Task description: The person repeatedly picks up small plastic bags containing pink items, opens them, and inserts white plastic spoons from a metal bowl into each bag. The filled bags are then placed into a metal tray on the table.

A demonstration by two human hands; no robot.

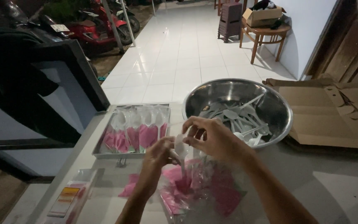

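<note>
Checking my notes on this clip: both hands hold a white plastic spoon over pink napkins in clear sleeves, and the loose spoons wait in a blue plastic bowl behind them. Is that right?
One detail is wrong: the bowl is shiny steel, not blue plastic, as the head view shows. The rest holds: the left hand and right hand hold a white plastic spoon over the pink napkins in clear sleeves.

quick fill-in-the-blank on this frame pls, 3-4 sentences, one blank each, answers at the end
1. Both hands, the left hand and the right hand, hold a white plastic ____ between them.
2. The loose spoons lie in a round ____ bowl.
3. The flat tray holds packed spoons with ____ napkins.
4. Right of the bowl lies a flattened ____ box.

Missing words: spoon; metal; pink; cardboard
</note>
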